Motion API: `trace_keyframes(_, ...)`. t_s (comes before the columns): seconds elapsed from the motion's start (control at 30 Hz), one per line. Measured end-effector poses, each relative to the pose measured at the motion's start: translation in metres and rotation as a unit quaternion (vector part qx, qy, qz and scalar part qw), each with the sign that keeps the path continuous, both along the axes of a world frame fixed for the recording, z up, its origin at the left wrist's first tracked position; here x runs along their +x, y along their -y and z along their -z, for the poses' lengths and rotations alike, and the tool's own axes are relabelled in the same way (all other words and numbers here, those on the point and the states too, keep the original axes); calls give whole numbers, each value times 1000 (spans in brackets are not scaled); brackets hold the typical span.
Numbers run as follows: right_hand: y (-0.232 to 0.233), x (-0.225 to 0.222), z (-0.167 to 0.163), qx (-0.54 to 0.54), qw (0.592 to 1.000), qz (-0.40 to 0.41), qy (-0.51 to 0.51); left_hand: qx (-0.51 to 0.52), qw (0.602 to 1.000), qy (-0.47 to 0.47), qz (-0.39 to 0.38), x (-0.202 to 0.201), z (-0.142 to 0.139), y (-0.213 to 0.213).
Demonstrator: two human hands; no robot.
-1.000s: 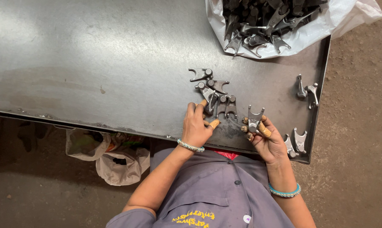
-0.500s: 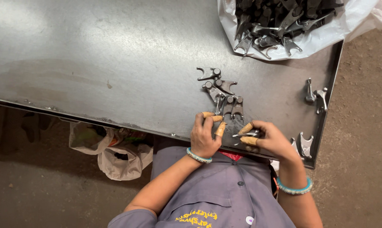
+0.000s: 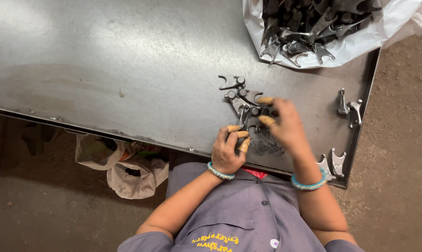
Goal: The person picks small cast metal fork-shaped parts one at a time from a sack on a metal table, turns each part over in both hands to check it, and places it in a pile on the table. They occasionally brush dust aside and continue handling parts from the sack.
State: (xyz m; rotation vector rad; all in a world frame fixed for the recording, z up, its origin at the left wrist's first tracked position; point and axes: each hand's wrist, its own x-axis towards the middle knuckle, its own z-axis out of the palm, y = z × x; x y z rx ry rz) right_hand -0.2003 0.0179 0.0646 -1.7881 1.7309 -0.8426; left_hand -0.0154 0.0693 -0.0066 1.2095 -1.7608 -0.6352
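Head view shows our dull grey steel worktop (image 3: pixel 127 70), scuffed and smooth. At its far right corner a white plastic sack (image 3: pixel 388 32) lies open, full of dark forked metal parts. Under the near edge a crumpled pale bag (image 3: pixel 127 172) sits on the floor. Near us lies a small cluster of forked parts (image 3: pixel 241 95). Our left hand (image 3: pixel 227 151) is curled loosely just beside it, holding nothing; our right hand (image 3: pixel 283 123), blurred, reaches onto the cluster, grip unclear.
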Motion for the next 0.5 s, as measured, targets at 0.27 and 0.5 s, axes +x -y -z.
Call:
trace_keyframes(0.27,-49,-4,17,73,987,135,-47,-12,1000,2,2,1,3,0)
trace_keyframes(0.5,-83,-19,-1,65,974,189,-107,10,1000,-3,4,0,3,1)
